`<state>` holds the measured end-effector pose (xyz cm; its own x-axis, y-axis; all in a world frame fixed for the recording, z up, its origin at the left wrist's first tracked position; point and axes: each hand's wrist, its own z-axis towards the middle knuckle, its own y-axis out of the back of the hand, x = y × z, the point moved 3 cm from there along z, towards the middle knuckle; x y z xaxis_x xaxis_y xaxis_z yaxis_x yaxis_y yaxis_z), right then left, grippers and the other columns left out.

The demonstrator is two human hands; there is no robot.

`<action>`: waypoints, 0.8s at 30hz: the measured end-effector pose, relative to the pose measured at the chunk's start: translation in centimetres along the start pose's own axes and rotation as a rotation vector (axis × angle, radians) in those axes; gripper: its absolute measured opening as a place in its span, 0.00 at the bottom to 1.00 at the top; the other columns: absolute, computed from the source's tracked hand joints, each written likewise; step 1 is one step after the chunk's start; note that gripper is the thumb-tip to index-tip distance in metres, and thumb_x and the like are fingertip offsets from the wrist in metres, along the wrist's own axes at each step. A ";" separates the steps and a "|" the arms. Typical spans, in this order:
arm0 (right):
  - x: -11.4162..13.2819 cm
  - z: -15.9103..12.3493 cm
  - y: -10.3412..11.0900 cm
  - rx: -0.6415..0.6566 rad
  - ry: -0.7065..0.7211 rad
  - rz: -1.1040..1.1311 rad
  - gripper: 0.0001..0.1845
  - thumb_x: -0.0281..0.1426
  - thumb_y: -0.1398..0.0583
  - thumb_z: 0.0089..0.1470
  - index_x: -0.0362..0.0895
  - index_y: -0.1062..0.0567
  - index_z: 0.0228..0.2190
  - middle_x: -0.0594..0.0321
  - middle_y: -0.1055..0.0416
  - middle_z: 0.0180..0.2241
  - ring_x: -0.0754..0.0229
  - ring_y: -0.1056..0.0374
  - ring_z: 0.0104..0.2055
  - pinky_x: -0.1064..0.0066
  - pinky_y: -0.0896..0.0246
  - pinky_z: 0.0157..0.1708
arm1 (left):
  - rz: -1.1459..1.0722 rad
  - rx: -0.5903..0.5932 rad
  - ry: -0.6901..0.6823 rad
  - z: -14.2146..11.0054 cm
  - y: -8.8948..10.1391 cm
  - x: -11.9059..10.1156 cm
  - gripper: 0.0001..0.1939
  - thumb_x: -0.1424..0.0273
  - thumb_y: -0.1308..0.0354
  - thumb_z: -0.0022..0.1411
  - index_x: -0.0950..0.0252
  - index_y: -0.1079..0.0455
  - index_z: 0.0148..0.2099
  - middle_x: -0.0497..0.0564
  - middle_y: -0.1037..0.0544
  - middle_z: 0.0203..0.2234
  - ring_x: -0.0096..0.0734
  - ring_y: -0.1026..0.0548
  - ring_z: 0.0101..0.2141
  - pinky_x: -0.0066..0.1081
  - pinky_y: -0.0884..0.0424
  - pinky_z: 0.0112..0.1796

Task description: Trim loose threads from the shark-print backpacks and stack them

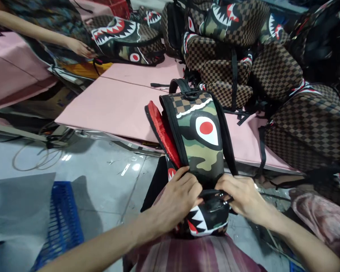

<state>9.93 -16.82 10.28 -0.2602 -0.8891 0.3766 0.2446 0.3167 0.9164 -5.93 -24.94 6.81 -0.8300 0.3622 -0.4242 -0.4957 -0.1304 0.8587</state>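
Note:
A backpack [204, 160] with a camouflage pattern, brown checks, a red-and-white eye and shark teeth leans from my lap against the table edge. Its zipped opening gapes on the left, where red lining [164, 134] shows. My left hand [184, 190] is closed on the left side of the bag's lower part, fingers curled over the material. Opposite it, my right hand [238, 194] grips the right side, beside a shiny black fold. A carry handle [177, 85] stands up at the bag's far end, over the pink tabletop.
Several similar checked backpacks [226, 68] are piled at the back and right of the pink table [124, 102]. Another person's hand [81, 48] is beside a shark-print bag [124, 37] at the back left. A blue plastic crate [64, 215] stands on the floor at left.

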 end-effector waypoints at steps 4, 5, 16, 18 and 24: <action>0.7 -1.7 -2.9 -0.263 0.126 -0.204 0.13 0.18 0.52 0.53 0.42 0.30 0.27 0.62 0.30 0.28 0.67 0.42 0.22 0.72 0.52 0.24 | 0.028 -0.203 -0.073 -3.1 -1.7 -1.1 0.14 0.80 0.57 0.61 0.65 0.34 0.44 0.51 0.23 0.32 0.33 0.28 0.43 0.38 0.47 0.54; 0.8 -2.1 -3.5 -0.299 0.156 -0.223 0.13 0.19 0.51 0.54 0.42 0.30 0.27 0.62 0.29 0.28 0.67 0.41 0.22 0.72 0.52 0.24 | 0.019 -0.203 -0.113 -3.5 -1.9 -1.2 0.16 0.81 0.58 0.61 0.64 0.34 0.45 0.51 0.22 0.34 0.33 0.27 0.44 0.37 0.47 0.54; 1.3 -2.6 -3.9 -0.374 0.247 -0.266 0.11 0.21 0.46 0.55 0.42 0.29 0.25 0.62 0.24 0.28 0.68 0.40 0.21 0.72 0.52 0.22 | -0.169 -0.060 -0.145 -4.5 -2.6 -0.6 0.16 0.79 0.53 0.60 0.58 0.29 0.43 0.49 0.20 0.35 0.33 0.24 0.42 0.35 0.37 0.49; 1.4 -2.5 -3.9 -0.378 0.247 -0.259 0.09 0.21 0.45 0.54 0.42 0.29 0.25 0.62 0.24 0.28 0.68 0.40 0.21 0.72 0.52 0.22 | -0.176 -0.112 -0.133 -4.7 -2.6 -0.4 0.17 0.79 0.53 0.60 0.58 0.30 0.46 0.49 0.20 0.36 0.33 0.25 0.43 0.35 0.40 0.52; 1.0 -2.4 -3.9 -0.425 0.201 -0.244 0.07 0.20 0.45 0.54 0.41 0.29 0.28 0.60 0.24 0.28 0.68 0.40 0.21 0.72 0.51 0.22 | -0.064 -0.116 -0.170 -3.3 -0.8 0.5 0.13 0.75 0.52 0.63 0.61 0.31 0.47 0.50 0.22 0.39 0.32 0.29 0.46 0.34 0.44 0.53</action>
<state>10.96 -19.76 6.74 -0.1830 -0.9791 0.0882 0.5672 -0.0319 0.8230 -6.78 -27.74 4.92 -0.7461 0.5219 -0.4136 -0.5801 -0.2045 0.7884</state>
